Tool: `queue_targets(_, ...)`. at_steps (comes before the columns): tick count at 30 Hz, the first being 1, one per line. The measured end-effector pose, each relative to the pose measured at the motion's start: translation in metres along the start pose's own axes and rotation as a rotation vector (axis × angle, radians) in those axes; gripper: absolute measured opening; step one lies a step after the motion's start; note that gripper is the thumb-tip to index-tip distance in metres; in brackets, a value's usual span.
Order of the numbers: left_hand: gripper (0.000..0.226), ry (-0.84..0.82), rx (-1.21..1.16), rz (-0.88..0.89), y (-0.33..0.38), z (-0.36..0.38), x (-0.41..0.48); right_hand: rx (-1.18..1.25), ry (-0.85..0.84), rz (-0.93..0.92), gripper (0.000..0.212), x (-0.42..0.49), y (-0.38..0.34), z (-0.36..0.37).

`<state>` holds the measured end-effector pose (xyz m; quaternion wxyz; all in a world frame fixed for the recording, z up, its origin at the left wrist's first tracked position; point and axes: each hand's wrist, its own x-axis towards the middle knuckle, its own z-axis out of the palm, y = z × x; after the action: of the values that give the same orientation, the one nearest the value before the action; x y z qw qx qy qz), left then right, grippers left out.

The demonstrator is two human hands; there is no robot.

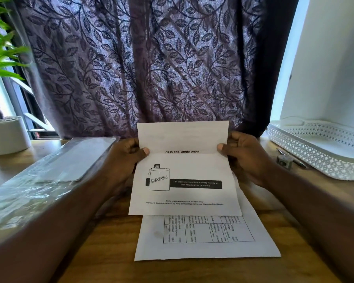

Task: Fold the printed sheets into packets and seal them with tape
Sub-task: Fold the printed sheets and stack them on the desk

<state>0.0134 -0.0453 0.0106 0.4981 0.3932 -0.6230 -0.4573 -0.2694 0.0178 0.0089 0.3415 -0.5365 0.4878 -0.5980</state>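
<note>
I hold a white printed sheet upright above the wooden table, its top part folded forward along a crease. It shows a "CONFIDENTIAL" drawing and a black bar. My left hand pinches its left edge at the crease, thumb on the front. My right hand pinches the right edge the same way. A second sheet with a printed table lies flat on the wood beneath it, partly hidden. No tape is clearly visible; a small grey object lies to the right.
A clear plastic sleeve with paper inside lies at the left. A white plant pot stands at the far left. A white lattice tray sits at the right, a pen beside it. A leaf-patterned curtain hangs behind.
</note>
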Motion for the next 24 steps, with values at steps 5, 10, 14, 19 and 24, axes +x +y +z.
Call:
queue_targets(5, 0.016, -0.001, -0.200, -0.117, 0.003, -0.002, 0.000, 0.151, -0.006, 0.042, 0.019, 0.000, -0.001, 0.000)
queue_targets(10, 0.020, -0.025, -0.170, -0.137, 0.001, -0.005, 0.003, 0.185, -0.002, 0.116, 0.021, 0.003, 0.001, -0.005)
queue_targets(14, 0.041, -0.022, -0.224, -0.140, 0.004, -0.005, 0.000, 0.206, -0.011, 0.200, 0.034, 0.005, 0.002, -0.007)
queue_targets(19, 0.019, -0.017, -0.172, -0.113, 0.001, -0.005, 0.001, -0.087, 0.002, 0.082, 0.016, 0.001, 0.003, -0.003)
queue_targets(24, 0.015, -0.026, 0.303, 0.054, -0.004, -0.009, 0.004, -0.153, 0.028, -0.016, 0.030, -0.002, 0.000, 0.005)
